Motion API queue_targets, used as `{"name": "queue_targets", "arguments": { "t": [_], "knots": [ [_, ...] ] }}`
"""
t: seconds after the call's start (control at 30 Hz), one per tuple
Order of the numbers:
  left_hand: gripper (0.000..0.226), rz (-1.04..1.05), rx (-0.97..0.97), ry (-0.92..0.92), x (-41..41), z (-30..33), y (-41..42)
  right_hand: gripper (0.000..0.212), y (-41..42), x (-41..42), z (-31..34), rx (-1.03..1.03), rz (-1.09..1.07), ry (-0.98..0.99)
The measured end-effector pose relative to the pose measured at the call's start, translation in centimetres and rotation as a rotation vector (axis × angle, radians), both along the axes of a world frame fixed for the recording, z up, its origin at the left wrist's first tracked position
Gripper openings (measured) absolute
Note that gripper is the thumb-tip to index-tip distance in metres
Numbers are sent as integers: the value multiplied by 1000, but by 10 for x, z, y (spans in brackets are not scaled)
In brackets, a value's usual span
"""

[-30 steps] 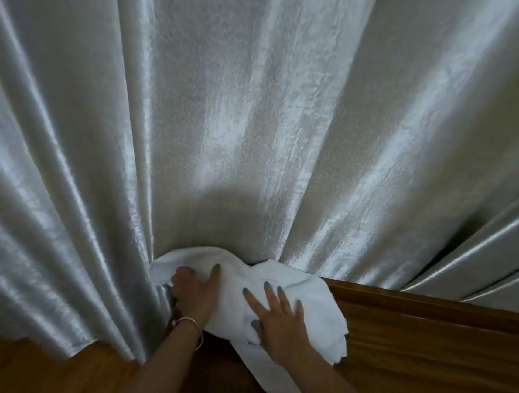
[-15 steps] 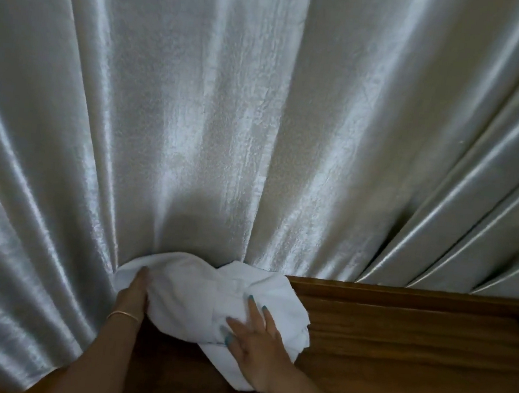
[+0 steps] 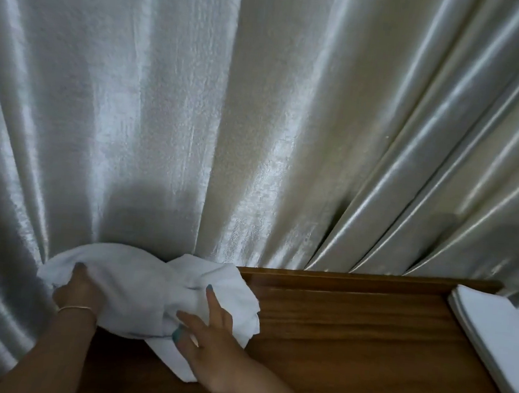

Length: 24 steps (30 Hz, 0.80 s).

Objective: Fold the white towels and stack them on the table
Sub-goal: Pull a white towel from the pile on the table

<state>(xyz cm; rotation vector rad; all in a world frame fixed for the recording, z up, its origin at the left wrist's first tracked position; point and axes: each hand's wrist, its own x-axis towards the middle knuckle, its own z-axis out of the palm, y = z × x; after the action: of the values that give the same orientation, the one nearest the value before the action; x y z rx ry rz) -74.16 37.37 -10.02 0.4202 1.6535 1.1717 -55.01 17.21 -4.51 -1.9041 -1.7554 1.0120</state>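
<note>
A crumpled white towel (image 3: 135,292) lies bunched at the back left of the wooden table (image 3: 349,341), pressed against the curtain. My left hand (image 3: 76,294) grips the towel's left end, its fingers tucked under the cloth. My right hand (image 3: 209,346) rests on the towel's right part, index finger straight and pointing up, other fingers partly curled against the cloth. A stack of folded white towels (image 3: 498,339) lies at the table's right edge.
A shiny silver-grey curtain (image 3: 228,114) hangs in folds right behind the table and fills most of the view. It drapes past the table's left side. Bare wood spans the stretch between the crumpled towel and the folded stack.
The view has swung right, bringing the folded stack into sight. My left hand has moved to the towel's left end and taken hold of it. The towel has bunched up more.
</note>
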Motion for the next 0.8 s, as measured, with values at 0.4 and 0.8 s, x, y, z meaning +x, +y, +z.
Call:
{"name": "queue_targets", "arguments": {
  "t": [0.4, 0.8],
  "knots": [
    [53, 7, 477, 171, 54, 115, -28, 50, 28, 4, 18, 89, -8, 0],
    [26, -809, 1045, -121, 137, 275, -113, 69, -1, 63, 162, 675, -261, 522]
  ]
}}
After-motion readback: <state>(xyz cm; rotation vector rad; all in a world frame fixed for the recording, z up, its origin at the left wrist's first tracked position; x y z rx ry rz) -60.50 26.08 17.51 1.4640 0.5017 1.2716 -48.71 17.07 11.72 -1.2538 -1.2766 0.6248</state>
